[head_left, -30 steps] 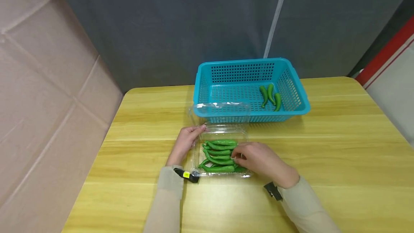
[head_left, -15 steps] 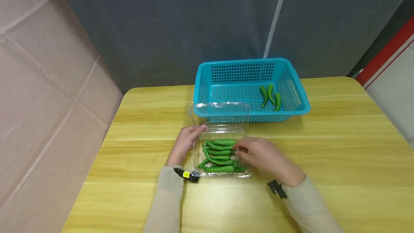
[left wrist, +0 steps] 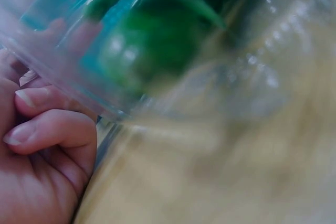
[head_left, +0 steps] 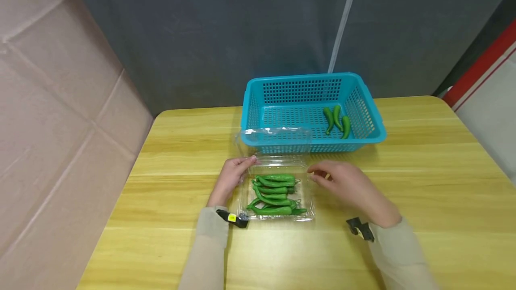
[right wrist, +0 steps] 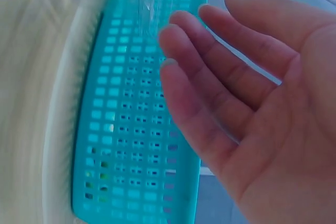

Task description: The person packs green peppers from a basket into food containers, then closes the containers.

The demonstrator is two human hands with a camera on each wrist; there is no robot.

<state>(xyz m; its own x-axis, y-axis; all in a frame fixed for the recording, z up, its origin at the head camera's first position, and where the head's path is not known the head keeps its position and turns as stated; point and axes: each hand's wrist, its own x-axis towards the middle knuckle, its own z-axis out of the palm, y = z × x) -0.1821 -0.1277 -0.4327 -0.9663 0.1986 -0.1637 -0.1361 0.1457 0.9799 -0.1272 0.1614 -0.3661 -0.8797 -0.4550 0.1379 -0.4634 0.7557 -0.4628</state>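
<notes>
Pale wall (head_left: 60, 115) stood left of the table (head_left: 181, 147), where the left hand (head_left: 230, 176), curled fingers (left wrist: 58, 125) partly hidden, pinched the edge of the box (head_left: 307, 198); a light grip seemed best on thin plastic. Peppers (head_left: 274, 190) overlapped inside, lower ones hard to count, three more in the basket (head_left: 290, 113) behind; the right hand (head_left: 344, 181), fingers loosely bent, holding nothing, hovered beside the rim.

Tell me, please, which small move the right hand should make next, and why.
Probably the right hand should reach toward the three green peppers in the blue basket: that hand holds nothing, while the left hand holds the open clear container.
</notes>
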